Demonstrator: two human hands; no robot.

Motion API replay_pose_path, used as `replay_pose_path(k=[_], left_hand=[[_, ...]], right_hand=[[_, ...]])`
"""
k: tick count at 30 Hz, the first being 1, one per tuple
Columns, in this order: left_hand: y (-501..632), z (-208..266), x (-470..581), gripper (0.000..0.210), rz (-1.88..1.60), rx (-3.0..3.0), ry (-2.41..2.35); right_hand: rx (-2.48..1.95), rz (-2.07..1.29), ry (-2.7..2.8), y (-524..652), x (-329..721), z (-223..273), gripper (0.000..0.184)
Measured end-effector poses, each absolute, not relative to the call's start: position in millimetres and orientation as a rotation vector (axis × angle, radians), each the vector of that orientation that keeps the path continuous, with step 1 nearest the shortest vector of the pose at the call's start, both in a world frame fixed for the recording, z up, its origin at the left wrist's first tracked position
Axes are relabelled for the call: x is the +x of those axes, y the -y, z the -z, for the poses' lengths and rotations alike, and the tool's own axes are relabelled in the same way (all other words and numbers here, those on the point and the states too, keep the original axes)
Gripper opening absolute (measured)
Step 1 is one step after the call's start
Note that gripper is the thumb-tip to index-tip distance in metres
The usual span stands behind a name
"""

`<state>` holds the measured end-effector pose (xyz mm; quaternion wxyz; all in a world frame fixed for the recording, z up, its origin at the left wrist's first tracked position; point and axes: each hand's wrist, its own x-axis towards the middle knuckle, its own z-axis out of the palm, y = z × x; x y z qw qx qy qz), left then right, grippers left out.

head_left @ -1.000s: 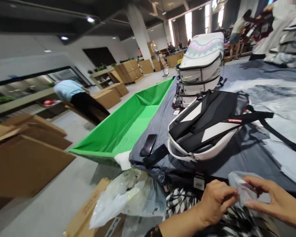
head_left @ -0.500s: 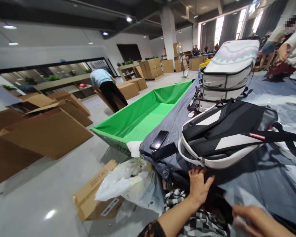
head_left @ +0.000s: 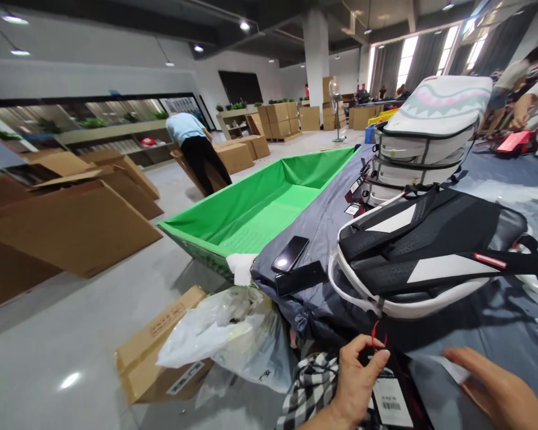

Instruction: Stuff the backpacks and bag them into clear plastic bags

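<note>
My left hand (head_left: 356, 376) is closed in a pinch on the top of a dark hang tag (head_left: 391, 399), which has a white barcode label and a red string loop (head_left: 376, 335). My right hand (head_left: 497, 385), a little blurred, has its fingers closed on a thin whitish sheet (head_left: 451, 369); whether it is paper or plastic I cannot tell. Just beyond both hands lies a black and white backpack (head_left: 434, 251), straps facing up, on the table's grey cloth (head_left: 470, 316). Black-and-white checked fabric (head_left: 311, 382) shows below my left wrist.
Several white backpacks (head_left: 439, 131) are stacked behind. A phone (head_left: 290, 254) and a black flat case (head_left: 300, 278) lie at the table's left edge. A plastic bag (head_left: 251, 340), a carton (head_left: 161, 352) and a green-lined bin (head_left: 260, 221) stand left. People work farther off.
My left hand has gone from spread fingers by the backpack's edge to pinching the hang tag, now in view. My right hand has shifted right with the whitish sheet.
</note>
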<state>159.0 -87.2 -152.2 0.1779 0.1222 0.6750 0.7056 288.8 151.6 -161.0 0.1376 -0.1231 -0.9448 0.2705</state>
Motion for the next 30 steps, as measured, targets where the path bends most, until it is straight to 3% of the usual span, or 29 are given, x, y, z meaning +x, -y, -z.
replay_pose_path(k=[3,7,10,12,14,19,24,27,30], left_hand=[[95.5,143.4,162.4,0.046,-2.01,0.56,-2.051],[91.0,148.8,165.6,0.033,-1.872,1.211,-2.365],[81.4,160.6,163.4,0.025,-1.441,1.687,-2.806],[77.3,164.3,160.6,0.016,-1.062,1.778,-3.051],[76.3,163.2,157.7,0.009,-0.898,1.758,-3.137],[80.0,159.4,147.5,0.014,-1.048,1.802,-3.033],[82.3,155.7,139.0,0.013,-0.928,2.206,-2.859],[84.6,137.8,131.2,0.011,-1.083,2.151,-2.827],[78.3,120.6,114.4,0.023,-1.252,2.034,-2.981]], right_hand=[[-0.339,-0.863,2.918,-129.9,233.5,145.4,0.037],[-0.326,-1.341,2.827,-103.0,184.2,128.3,0.041],[-0.38,-1.607,2.636,-95.0,177.2,121.2,0.05],[-0.466,-1.632,2.576,-91.4,181.0,120.8,0.058],[-0.576,-1.569,2.507,-85.5,185.8,122.8,0.065],[-0.742,-1.467,2.404,-63.4,187.3,123.4,0.065],[-0.77,-1.263,2.427,-57.9,184.0,124.3,0.059],[-0.712,-1.201,2.468,-62.8,184.0,128.0,0.063],[-0.641,-1.17,2.462,-66.7,183.3,127.5,0.068]])
